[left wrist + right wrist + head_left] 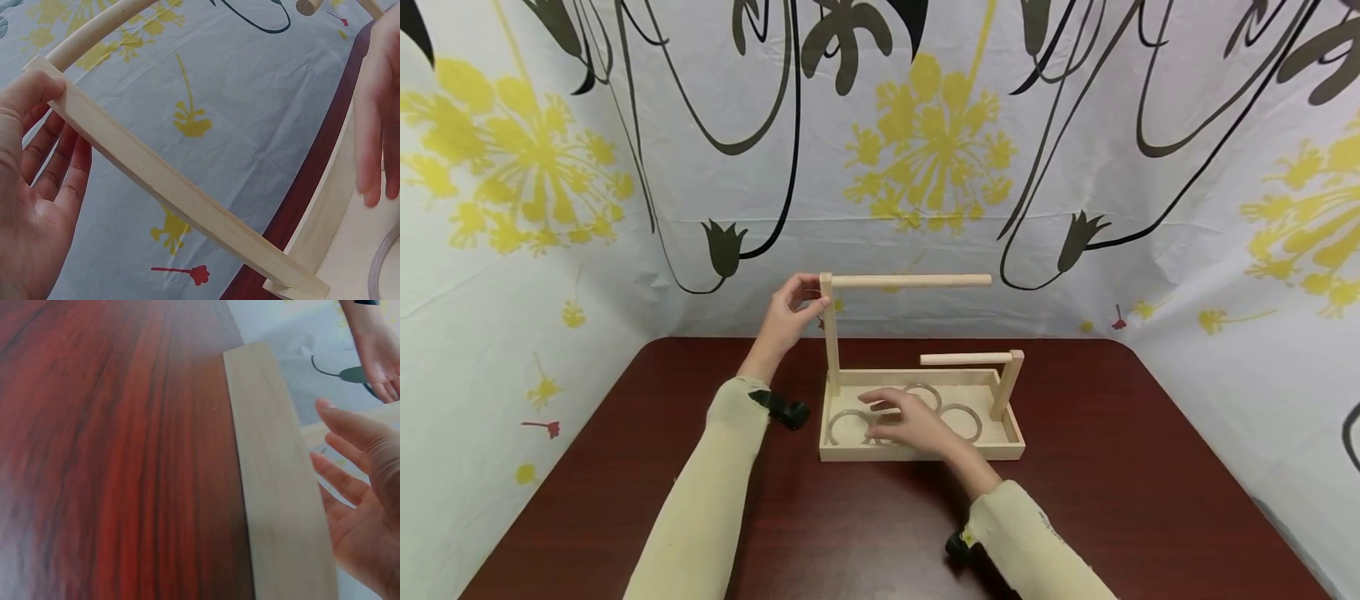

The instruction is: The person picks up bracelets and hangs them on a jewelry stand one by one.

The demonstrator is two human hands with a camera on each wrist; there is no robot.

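At the centre of the frame in the head view, a pale wooden tray (850, 454) sits on the dark red tabletop (850, 525). The person's left hand (793, 308), left of centre, has its grip pinching the top of a tall post (832, 342) at the tray's left end; from that top a long rod (912, 281) runs rightward. The right hand (913, 423) is over the tray's middle, its grip spread, with nothing visibly held; whether its thumb touches the left ring (831, 427) cannot be told. The right ring (980, 425) and upper ring (934, 393) lie in the tray too. A short post (1009, 385) at the tray's right end carries a short rod (966, 359) pointing leftward. Behind, across the upper frame, hangs a flower-printed sheet (827, 250)
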